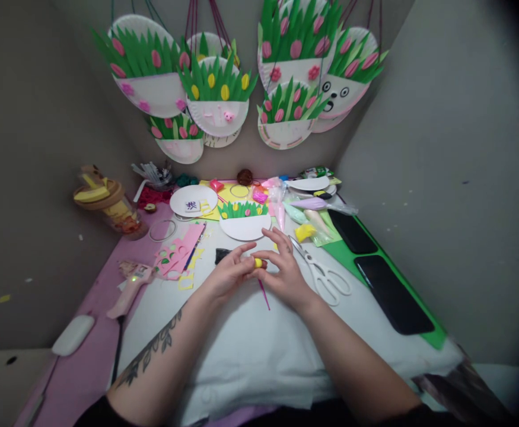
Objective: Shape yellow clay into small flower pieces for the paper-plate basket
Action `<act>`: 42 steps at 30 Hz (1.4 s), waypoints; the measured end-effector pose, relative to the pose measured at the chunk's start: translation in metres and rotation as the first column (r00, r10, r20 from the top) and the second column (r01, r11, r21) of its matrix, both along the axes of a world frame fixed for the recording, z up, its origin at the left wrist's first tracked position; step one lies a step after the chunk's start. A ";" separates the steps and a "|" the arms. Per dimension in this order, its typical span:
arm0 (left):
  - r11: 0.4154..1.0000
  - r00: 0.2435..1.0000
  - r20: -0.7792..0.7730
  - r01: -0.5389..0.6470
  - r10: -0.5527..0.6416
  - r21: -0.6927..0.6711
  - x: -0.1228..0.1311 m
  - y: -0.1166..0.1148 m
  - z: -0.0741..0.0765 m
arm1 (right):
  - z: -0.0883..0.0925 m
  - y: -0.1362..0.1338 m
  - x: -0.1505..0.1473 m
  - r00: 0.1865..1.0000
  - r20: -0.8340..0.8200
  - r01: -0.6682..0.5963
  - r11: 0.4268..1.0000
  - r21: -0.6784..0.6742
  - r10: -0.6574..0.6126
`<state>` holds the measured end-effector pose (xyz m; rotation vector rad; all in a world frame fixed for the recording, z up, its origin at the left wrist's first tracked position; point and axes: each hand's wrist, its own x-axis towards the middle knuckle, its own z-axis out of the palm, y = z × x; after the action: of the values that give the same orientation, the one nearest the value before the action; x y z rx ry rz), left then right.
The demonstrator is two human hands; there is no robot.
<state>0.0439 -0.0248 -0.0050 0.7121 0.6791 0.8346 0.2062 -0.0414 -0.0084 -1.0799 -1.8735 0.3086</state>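
Note:
My left hand (pixel 235 270) and my right hand (pixel 285 270) meet over the middle of the white-covered table. Between their fingertips is a small yellow lump (pixel 258 263), perhaps soft clay. The left thumb and fingers are closed on it; the right thumb and a finger press it from the other side, while other right fingers stretch upward. Below the hands lies a thin magenta stick (pixel 264 295). Just beyond them rests a half paper plate (pixel 245 226) with green paper grass and small pink and yellow flowers. A black object (pixel 222 255) lies beside my left hand.
White scissors (pixel 325 279) lie right, near two black phones (pixel 392 293). A pink glue gun (pixel 130 290) with a lit light stands left, near pink paper scraps (pixel 179 252). Clay bags (pixel 310 203) and a yellow piece (pixel 304 231) sit behind. Decorated plates (pixel 218 115) hang on the wall.

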 end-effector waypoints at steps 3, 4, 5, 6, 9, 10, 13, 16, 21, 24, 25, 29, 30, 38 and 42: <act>1.000 1.000 -0.001 -0.011 0.011 -0.001 0.000 0.000 -0.002 | 0.001 -0.001 0.000 1.000 0.000 0.009 1.000 -0.017 -0.009; 1.000 1.000 -0.007 -0.015 0.015 -0.001 0.000 0.000 -0.002 | 0.001 -0.001 0.000 1.000 0.001 0.011 1.000 -0.020 -0.011; 1.000 1.000 -0.013 -0.018 0.018 0.000 0.000 0.000 -0.003 | 0.001 -0.001 0.000 1.000 0.002 0.010 1.000 -0.018 -0.010; 1.000 1.000 -0.016 -0.021 0.021 0.000 -0.001 0.000 -0.003 | 0.001 -0.001 -0.001 1.000 0.003 0.009 1.000 -0.014 -0.009; 1.000 1.000 -0.003 -0.020 0.020 -0.002 -0.001 0.000 -0.001 | 0.000 0.000 -0.001 1.000 0.004 0.016 1.000 -0.003 -0.016; 1.000 1.000 0.006 -0.013 0.013 -0.003 -0.001 0.000 0.000 | 0.000 0.000 -0.001 1.000 0.005 0.021 1.000 -0.005 -0.021; 1.000 1.000 0.015 -0.003 0.003 -0.005 -0.001 0.000 0.000 | -0.001 0.000 -0.001 0.999 0.015 0.030 0.999 -0.019 -0.030; 1.000 1.000 -0.003 -0.031 0.031 0.001 -0.001 -0.001 0.000 | -0.001 0.000 0.000 0.999 0.015 0.033 0.999 -0.015 -0.033; 1.000 1.000 0.018 -0.024 0.024 -0.011 0.000 0.000 0.002 | -0.001 0.001 0.000 1.000 0.006 0.026 1.000 -0.010 -0.026; 0.999 0.999 0.014 -0.033 0.033 -0.022 0.000 0.000 0.003 | -0.002 0.000 0.000 0.999 0.010 0.031 0.999 -0.019 -0.031; 0.999 0.999 0.004 -0.041 0.041 -0.024 0.000 0.000 0.003 | -0.002 0.000 0.000 0.999 0.010 0.032 0.999 -0.018 -0.032; 0.999 0.999 -0.006 -0.046 0.046 -0.017 0.000 0.000 0.004 | -0.002 0.001 0.001 1.000 0.003 0.029 1.000 -0.009 -0.029; 0.999 0.999 0.000 -0.041 0.041 -0.019 0.000 0.000 0.004 | -0.002 0.001 0.001 1.000 0.001 0.029 1.000 -0.009 -0.029; 0.999 0.999 -0.028 -0.034 0.034 -0.001 -0.001 0.000 0.003 | 0.000 0.001 0.001 1.000 -0.001 0.022 1.000 0.002 -0.022; 0.999 0.999 -0.010 -0.032 0.032 -0.018 -0.001 0.000 0.004 | -0.001 0.001 0.001 1.000 0.009 0.028 1.000 0.001 -0.028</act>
<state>0.0430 -0.0247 -0.0014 0.6908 0.7080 0.8538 0.2073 -0.0406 -0.0092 -1.1077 -1.8645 0.2879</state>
